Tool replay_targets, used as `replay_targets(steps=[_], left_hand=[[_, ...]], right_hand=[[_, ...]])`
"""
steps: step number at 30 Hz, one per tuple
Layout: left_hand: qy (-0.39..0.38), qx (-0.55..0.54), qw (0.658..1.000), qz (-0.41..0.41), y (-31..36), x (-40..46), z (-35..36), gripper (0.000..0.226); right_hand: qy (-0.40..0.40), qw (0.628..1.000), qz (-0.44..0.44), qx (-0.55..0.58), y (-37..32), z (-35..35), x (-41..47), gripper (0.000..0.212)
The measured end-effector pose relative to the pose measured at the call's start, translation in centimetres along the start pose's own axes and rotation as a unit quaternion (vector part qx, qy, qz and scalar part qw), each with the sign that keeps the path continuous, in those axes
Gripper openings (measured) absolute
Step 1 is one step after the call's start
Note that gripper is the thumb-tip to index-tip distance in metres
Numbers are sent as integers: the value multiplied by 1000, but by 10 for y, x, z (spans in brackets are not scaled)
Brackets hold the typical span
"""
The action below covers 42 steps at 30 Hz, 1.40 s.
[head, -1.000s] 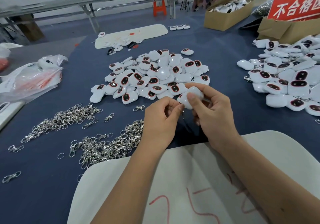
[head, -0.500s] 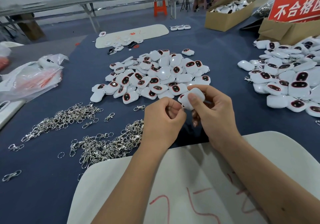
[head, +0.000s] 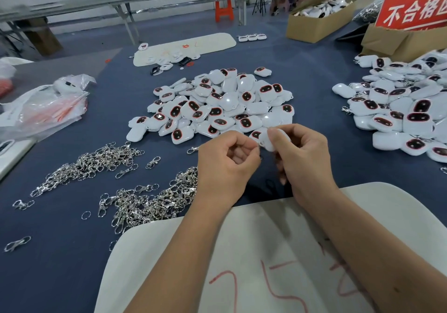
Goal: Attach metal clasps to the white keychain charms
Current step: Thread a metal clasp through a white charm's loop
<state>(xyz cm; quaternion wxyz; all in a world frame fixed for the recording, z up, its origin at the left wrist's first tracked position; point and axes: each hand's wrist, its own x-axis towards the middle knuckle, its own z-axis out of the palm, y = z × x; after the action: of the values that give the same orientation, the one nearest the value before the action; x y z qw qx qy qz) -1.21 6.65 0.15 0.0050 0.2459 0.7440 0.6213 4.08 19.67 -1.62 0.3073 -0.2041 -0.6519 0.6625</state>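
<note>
- The right hand (head: 303, 157) gripped one white charm (head: 271, 139) just above the table, thumb curled over its face; the left hand (head: 225, 165) pinched a small metal clasp (head: 258, 145) at the charm's left edge, its fingers curled tight around it.
- Doing this well probably meant keeping the charm steady in the right hand and turning only the clasp, so that its ring could be fed through the charm's loop. The loop itself was hidden behind the fingertips.
- The risk, in my judgement, was a slip of the small ring, so a firm pinch close to the opening would help.
- The table (head: 314, 90) was covered in dark blue cloth. A pile of charms (head: 217, 107) lay just beyond the hands, a second charm pile (head: 399, 111) at the right, and loose clasps in heaps (head: 135, 199) at the left.
- A white board (head: 242, 264) lay under the forearms, marked in red.
- Farther off stood cardboard boxes (head: 314, 22), a red sign (head: 413, 10), a plastic bag (head: 46, 107) and an orange stool (head: 223, 5).
</note>
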Motion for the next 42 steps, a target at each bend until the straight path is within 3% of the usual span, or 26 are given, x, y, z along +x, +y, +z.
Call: replay_targets(steps=[8,13,21,32,42], left_hand=[[6,-13,1000,24,1,-1,2,13],[8,28,1000,8,-3,1,3,9],[18,70,997,-15,-5,3,3,8],[22,78,997,-11,-6,3,1,15],[18,19,998,58,-6,0,2,16]], right_hand=[[0,1000,19,-8,3,0,4,19],[-20,998,-32,56,4,0,3,6],[-40,994,-103,-2,1,2,-1,8],[-32,995,-93,-9,-2,2,-5,4],[-5,998,-53,13,2,1,-1,7]])
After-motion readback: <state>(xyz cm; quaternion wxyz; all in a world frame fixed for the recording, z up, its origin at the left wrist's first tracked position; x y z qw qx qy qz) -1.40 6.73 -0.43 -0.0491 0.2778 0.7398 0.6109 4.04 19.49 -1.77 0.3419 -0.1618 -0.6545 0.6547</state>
